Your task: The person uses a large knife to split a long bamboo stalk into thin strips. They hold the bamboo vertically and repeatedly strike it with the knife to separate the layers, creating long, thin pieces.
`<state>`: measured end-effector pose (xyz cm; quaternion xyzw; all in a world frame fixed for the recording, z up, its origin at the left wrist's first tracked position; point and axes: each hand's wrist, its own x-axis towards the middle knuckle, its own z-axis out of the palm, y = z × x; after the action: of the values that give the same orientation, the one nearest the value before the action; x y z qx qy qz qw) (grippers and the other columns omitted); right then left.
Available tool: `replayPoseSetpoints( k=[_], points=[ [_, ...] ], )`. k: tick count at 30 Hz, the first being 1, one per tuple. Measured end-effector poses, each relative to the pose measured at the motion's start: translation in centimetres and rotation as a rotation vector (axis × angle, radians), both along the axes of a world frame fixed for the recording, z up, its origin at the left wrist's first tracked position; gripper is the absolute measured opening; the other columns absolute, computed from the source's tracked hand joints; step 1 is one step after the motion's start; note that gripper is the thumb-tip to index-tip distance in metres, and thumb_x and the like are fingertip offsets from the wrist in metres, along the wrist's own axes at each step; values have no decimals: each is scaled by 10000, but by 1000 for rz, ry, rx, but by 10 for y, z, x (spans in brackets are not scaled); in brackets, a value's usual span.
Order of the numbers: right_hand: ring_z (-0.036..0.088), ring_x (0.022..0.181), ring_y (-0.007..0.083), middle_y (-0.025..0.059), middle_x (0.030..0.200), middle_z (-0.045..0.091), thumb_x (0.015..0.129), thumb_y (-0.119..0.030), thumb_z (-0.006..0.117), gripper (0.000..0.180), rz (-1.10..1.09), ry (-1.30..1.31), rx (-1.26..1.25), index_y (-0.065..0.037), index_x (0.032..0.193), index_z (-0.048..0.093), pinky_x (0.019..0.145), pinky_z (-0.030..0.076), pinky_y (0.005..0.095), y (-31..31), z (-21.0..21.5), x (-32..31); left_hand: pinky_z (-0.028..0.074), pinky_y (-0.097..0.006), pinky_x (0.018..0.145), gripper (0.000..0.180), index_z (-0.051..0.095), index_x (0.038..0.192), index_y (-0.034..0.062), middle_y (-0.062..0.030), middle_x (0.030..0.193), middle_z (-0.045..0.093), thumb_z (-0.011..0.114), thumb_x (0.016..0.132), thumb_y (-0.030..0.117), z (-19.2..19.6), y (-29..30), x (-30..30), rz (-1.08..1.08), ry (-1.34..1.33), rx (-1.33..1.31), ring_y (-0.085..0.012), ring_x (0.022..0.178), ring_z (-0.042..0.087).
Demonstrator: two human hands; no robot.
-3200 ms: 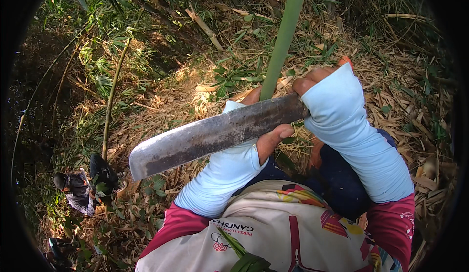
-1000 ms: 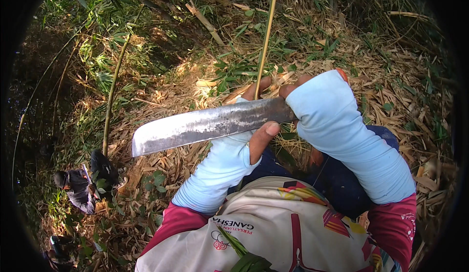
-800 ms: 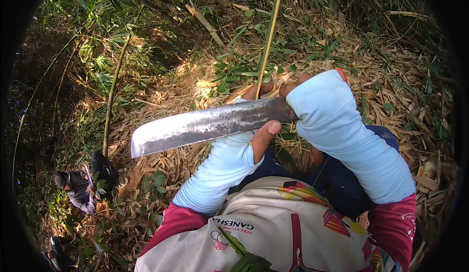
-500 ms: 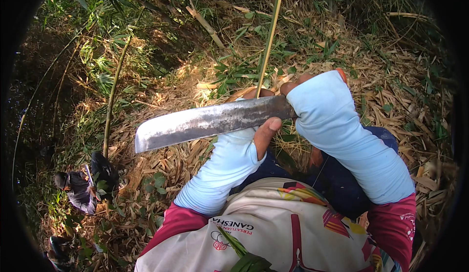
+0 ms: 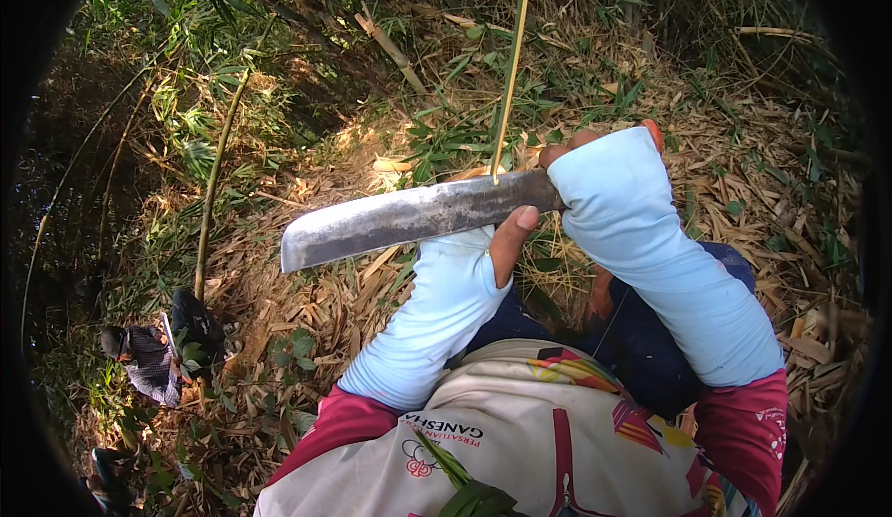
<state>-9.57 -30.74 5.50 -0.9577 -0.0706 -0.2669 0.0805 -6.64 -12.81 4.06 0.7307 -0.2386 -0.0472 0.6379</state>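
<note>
A machete (image 5: 409, 222) with a worn, dark-stained blade lies across the view, its broad tip to the left. My right hand (image 5: 569, 148) is closed round its handle end; the light blue arm cover hides most of that grip. A thin, pale yellow-green bamboo strip (image 5: 513, 66) runs from the blade's far edge up out of view. Below the blade, the thumb of my left hand (image 5: 509, 243) rests by its near edge. The left fingers are hidden behind the blade, where the strip's lower end meets the hand.
Dry bamboo leaves (image 5: 307, 317) and green shoots litter the ground. A cut bamboo stump (image 5: 390, 51) leans at the far side, and a slim bamboo stalk (image 5: 216, 178) rises at left. Another person (image 5: 153, 364) in dark clothes is at the lower left, holding a long thin item.
The machete has shifted slightly to the right and its tip has risen a little. My left hand has moved right with it, and its fingers have gone out of sight behind the blade.
</note>
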Motion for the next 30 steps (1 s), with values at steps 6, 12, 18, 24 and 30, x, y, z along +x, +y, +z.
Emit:
replayPoseSetpoints(
  k=[6,12,18,24,30],
  points=[
    [642,627,265,68,651,594,774,-221,601,92,-64,39,-97,-147,786,654,539,429,414,-3,-1,10,468,-294,846,347,577,1092,-17,-96,997,645,728,875,208,-5,-8,8,-53,40,-95,-147,915,591],
    [622,734,388,186,746,623,751,-36,600,130,-239,32,231,-66,870,643,650,471,450,-47,22,27,439,-277,730,299,562,1006,16,-31,844,576,690,892,262,-39,17,16,-180,114,219,-122,784,528],
    [622,721,176,62,810,643,820,-100,641,112,132,-381,1016,-38,914,650,639,483,331,-106,2,21,425,-265,713,277,565,987,48,-4,819,556,675,893,284,-41,10,20,-317,188,92,-108,764,504],
    [582,719,319,165,750,592,856,-55,641,105,-668,83,321,-51,945,584,669,467,408,-166,16,61,412,-240,693,231,582,1026,55,8,795,541,651,899,235,-49,34,24,-370,268,227,-100,742,500],
    [608,801,220,91,887,667,782,-262,821,440,-838,178,476,-60,1114,614,744,485,383,-268,-19,67,353,-250,474,405,515,1226,4,-4,738,453,637,883,183,-32,55,31,-418,684,-160,-88,543,398]
  ],
)
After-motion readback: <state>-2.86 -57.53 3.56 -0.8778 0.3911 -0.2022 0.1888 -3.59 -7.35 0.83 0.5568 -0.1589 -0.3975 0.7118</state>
